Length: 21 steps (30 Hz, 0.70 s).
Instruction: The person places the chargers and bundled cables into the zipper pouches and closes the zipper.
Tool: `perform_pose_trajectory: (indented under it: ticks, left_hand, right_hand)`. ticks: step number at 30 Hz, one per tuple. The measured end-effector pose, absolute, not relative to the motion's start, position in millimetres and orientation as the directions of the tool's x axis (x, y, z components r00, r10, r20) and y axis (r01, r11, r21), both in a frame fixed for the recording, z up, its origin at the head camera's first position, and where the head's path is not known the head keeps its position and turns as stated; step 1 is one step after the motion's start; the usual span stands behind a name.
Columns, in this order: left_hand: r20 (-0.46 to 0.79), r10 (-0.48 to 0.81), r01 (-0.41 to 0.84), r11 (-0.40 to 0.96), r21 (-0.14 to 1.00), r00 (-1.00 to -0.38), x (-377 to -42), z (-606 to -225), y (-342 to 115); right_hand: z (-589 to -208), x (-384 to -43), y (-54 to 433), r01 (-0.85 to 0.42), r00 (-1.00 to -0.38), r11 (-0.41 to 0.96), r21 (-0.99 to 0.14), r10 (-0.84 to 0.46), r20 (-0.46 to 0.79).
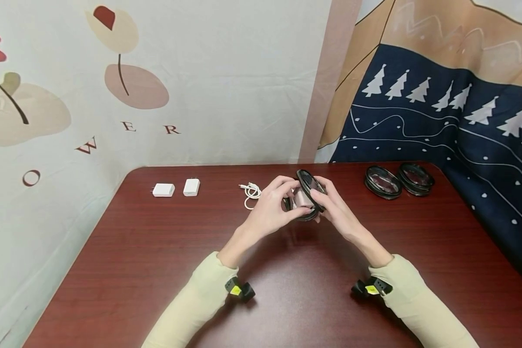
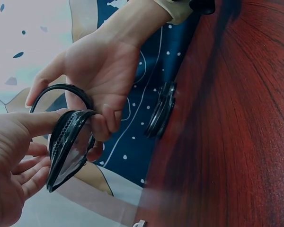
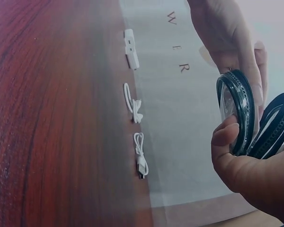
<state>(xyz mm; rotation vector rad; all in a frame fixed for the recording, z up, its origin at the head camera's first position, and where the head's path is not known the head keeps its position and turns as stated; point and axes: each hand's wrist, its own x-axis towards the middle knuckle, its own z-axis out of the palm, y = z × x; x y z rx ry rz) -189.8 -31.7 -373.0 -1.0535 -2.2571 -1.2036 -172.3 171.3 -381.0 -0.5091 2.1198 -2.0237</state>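
Note:
Both hands hold a round zip case [image 1: 311, 186] above the far part of the table. Its rim is black with a zip, its sides are clear, and the two halves stand apart. My left hand [image 1: 271, 205] grips one half at the edge, the thumb [image 2: 40, 122] against the rim and the fingers behind. Curled fingers of my right hand [image 1: 341, 212] hold the other half; in the right wrist view its thumb [image 3: 226, 134] lies on the clear side. A white cable [image 1: 252, 192] lies on the table just left of the left hand.
Two white charger plugs [image 1: 163, 190] lie at the table's far left. Two more round black-rimmed cases [image 1: 383, 182] lie at the far right. The right wrist view shows a second coiled white cable [image 3: 140, 153]. Printed cloth [image 1: 243, 96] hangs behind the brown table [image 1: 156, 270].

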Motion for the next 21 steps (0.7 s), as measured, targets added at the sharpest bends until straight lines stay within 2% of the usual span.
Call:
perform_pose_trajectory:
  ticks: [6,12,16,21]
  left_hand:
    - [0.646,0.437,0.779,0.367,0.508,-0.626,-189.5,-370.9,-33.2]
    - [0.634,0.429,0.763,0.297,0.574,-0.644,-193.3,-368.1,-38.5]
    - [0.607,0.390,0.714,0.249,0.655,-0.693,-193.5,-365.6,-39.7]
    - [0.475,0.312,0.554,0.249,0.795,-0.823,-191.0,-363.9,-37.6]
  right_hand:
    - [-381.1,-173.8,173.2,-0.154,-0.935,0.013,-0.988,-0.325,0.141]
    - [-380.3,-175.0,173.3,-0.189,-0.943,0.039,-0.981,-0.286,0.170]
    - [-379.3,-174.4,172.9,-0.204,-0.948,0.082,-0.976,-0.265,0.176]
    - [-379.0,-173.7,172.8,-0.191,-0.958,0.132,-0.973,-0.239,0.156]
